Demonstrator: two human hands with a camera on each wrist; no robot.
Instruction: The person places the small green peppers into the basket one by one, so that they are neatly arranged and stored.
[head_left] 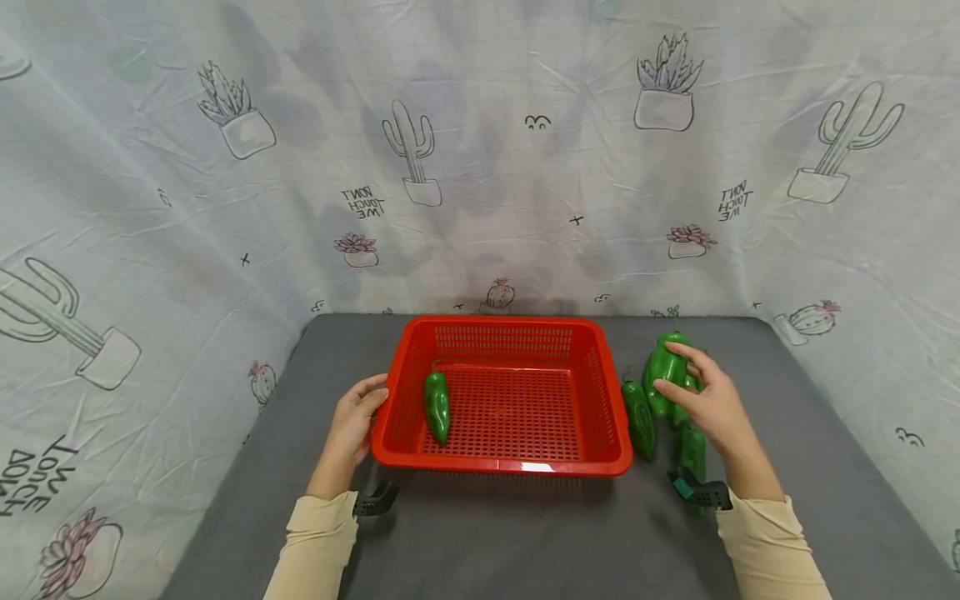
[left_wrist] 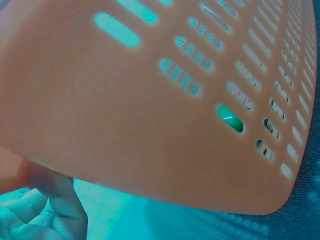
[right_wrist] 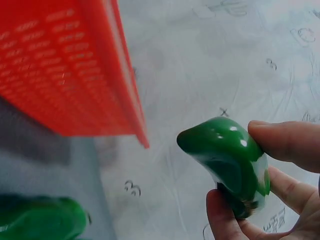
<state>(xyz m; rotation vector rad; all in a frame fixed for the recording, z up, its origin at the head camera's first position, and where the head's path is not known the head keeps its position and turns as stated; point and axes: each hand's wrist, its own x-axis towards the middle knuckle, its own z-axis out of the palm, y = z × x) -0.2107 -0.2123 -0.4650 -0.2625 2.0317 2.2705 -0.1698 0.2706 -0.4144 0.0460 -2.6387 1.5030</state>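
This looks like a small curtained-off booth set up around a grey table (head_left: 510, 542), rather than an open room. Wrinkled white cloth (head_left: 480, 150) hangs along the far, left and right sides, printed with potted cacti (head_left: 408, 150) and back-to-front lettering (head_left: 362, 202). The red basket (head_left: 435, 462) and green peppers (head_left: 437, 408) suit a kitchen, but the cloth hides what kind of building surrounds it.

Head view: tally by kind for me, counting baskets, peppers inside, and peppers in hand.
Red basket: 1
Inside pepper: 1
Held pepper, in the right hand: 1
Total: 3
The loose peppers beside the basket partly hide one another, so I left them out.
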